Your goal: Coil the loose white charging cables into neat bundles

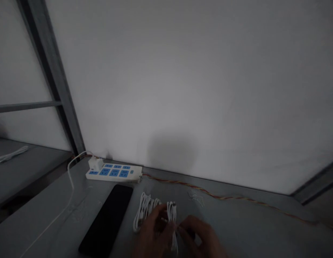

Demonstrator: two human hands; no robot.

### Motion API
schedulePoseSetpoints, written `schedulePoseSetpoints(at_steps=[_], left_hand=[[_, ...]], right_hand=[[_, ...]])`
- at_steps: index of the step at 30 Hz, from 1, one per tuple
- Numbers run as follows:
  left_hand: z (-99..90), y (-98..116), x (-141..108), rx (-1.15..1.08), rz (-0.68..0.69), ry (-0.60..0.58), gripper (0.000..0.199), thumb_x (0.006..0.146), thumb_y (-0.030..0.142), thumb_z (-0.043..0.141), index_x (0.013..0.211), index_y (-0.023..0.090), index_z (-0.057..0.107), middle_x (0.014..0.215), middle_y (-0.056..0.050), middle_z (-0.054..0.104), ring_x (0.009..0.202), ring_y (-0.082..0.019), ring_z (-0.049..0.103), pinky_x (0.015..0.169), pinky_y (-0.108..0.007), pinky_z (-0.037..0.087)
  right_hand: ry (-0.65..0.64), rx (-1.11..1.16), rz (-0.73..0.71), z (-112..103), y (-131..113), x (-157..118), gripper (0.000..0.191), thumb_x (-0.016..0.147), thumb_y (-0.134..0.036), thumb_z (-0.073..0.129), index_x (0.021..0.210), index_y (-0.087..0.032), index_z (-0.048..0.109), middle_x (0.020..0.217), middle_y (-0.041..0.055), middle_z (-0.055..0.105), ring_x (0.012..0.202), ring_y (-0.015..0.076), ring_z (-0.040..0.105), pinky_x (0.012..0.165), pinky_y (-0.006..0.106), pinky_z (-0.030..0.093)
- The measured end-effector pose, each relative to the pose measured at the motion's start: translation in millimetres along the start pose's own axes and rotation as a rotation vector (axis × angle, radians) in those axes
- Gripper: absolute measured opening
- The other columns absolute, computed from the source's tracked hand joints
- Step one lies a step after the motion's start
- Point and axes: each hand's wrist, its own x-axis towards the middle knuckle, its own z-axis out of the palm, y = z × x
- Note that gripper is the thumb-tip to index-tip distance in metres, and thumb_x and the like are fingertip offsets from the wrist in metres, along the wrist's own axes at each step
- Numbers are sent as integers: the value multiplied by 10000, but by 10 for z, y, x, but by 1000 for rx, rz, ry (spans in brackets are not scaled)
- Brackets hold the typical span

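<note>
My left hand (155, 231) is closed around a coiled white charging cable (171, 211), held upright with its loops and a plug end at the top. Close on its right, my right hand (200, 234) has thumb and finger pinched together against the middle of that coil. What sits in this pinch is too small and dark to make out. Behind my left hand, more coiled white cables (142, 208) lie on the grey table (249, 233). A black phone (107, 220) rests flat to the left of them.
A white power strip (135, 174) with blue sockets lies near the wall, a white charger (95, 164) plugged in. Its white cord (57, 216) runs down the left side. Twisted red-yellow wire (188, 184) follows the back edge. Thin white ties (196, 197) lie behind my hands.
</note>
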Motion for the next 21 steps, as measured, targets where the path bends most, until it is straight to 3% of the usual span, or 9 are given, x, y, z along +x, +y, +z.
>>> schedulePoseSetpoints(at_steps=[5,10,14,19,21], left_hand=[[2,48,-35,169,67,24,430,801,439,631,1151,189,640,970,-84,724,785,-201,670,728,-271,519],[6,25,-105,368,128,167,391,763,399,647,1107,218,687,1048,-96,743,942,-261,672,902,-333,481],[-16,24,-86,354,155,181,370,751,395,654,1075,221,696,988,-87,752,892,-255,678,842,-322,506],[-77,-10,11,272,105,70,415,756,340,676,1144,194,659,935,-63,729,802,-214,662,763,-289,508],[-79,-41,34,214,94,42,345,759,325,681,1077,193,685,857,-40,713,754,-195,642,717,-265,498]], right_hand=[[-18,30,139,26,46,-1,421,880,-534,516,636,-212,637,582,0,626,562,161,560,539,233,434],[-85,227,350,70,106,22,543,836,-659,477,619,-191,647,554,8,589,563,174,559,513,241,425],[-99,290,336,35,98,23,474,833,-606,524,644,-192,657,577,-2,585,589,165,555,544,236,428],[-113,272,335,-37,-38,53,292,749,-483,647,680,-200,645,655,4,611,661,179,559,622,252,436],[-128,291,355,-42,-69,69,267,752,-456,628,676,-200,619,653,2,589,659,175,542,626,257,428]])
